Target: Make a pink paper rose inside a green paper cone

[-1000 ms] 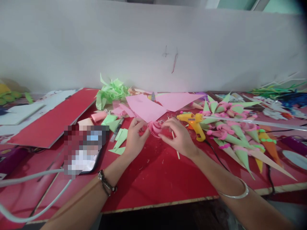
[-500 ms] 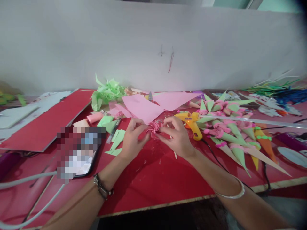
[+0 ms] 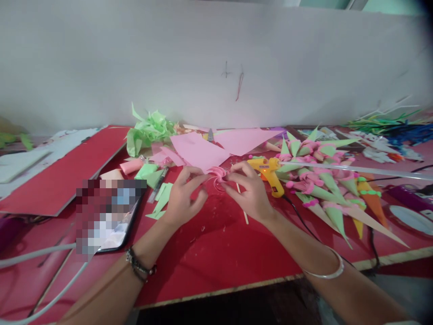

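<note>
Between my hands is a pink paper swirl, its thin curved strips fanning out around a middle. My right hand pinches its right edge between thumb and fingers. On the other side, my left hand has thumb and index finger apart, with the index fingertip at the swirl's left edge. A yellow glue gun, its small light glowing orange, lies just right of my right hand. A thin pale stick lies on the red table below that hand.
Pink paper sheets and crumpled green paper lie at the back. Paper cones pile up on the right, with a long clear glue stick across them. At left are a phone, its cable and a red board.
My left thumb has moved down and away from the swirl, widening the gap to its index finger. My right hand keeps its pinch.
</note>
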`<state>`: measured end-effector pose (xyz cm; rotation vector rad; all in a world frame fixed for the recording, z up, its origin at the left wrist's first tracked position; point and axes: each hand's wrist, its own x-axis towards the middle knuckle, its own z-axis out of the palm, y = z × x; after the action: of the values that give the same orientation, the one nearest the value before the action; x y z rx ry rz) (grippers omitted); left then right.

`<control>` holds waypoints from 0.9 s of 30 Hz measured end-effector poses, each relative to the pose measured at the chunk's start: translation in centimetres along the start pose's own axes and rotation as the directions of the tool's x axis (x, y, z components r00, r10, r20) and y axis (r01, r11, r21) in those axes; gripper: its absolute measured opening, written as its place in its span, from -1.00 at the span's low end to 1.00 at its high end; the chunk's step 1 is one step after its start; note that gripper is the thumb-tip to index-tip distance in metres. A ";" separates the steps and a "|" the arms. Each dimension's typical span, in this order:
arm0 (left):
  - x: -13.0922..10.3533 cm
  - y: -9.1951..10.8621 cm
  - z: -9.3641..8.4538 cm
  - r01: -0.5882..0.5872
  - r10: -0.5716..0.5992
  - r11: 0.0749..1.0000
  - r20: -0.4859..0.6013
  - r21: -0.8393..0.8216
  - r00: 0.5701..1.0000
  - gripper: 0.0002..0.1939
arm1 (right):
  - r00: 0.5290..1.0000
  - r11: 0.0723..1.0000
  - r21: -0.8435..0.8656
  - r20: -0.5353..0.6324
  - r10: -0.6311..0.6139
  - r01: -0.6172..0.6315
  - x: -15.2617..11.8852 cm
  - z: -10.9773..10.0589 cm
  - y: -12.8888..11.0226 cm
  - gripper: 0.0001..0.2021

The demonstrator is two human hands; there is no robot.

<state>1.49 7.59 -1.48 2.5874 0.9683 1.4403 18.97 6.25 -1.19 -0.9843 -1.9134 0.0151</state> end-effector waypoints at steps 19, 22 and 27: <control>0.4 0.2 -0.3 0.244 -0.263 0.950 -0.082 -0.194 0.961 -0.91 | 0.999 0.998 0.064 -0.050 -0.003 0.006 0.1 0.0 -0.3 -0.94; 0.2 0.2 -0.3 0.209 -0.221 0.968 -0.082 -0.138 0.972 -0.93 | 0.999 1.000 0.026 -0.033 0.003 -0.002 0.1 0.0 -0.3 -0.94; -0.2 0.4 -0.4 -0.164 0.193 0.966 -0.132 0.201 0.972 -0.74 | 0.998 0.997 -0.059 -0.025 -0.058 0.056 -0.1 -0.2 -0.3 -0.94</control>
<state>1.30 7.03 -1.31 2.7992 0.9509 1.6874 18.89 5.93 -1.03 -0.9638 -1.9259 -0.0868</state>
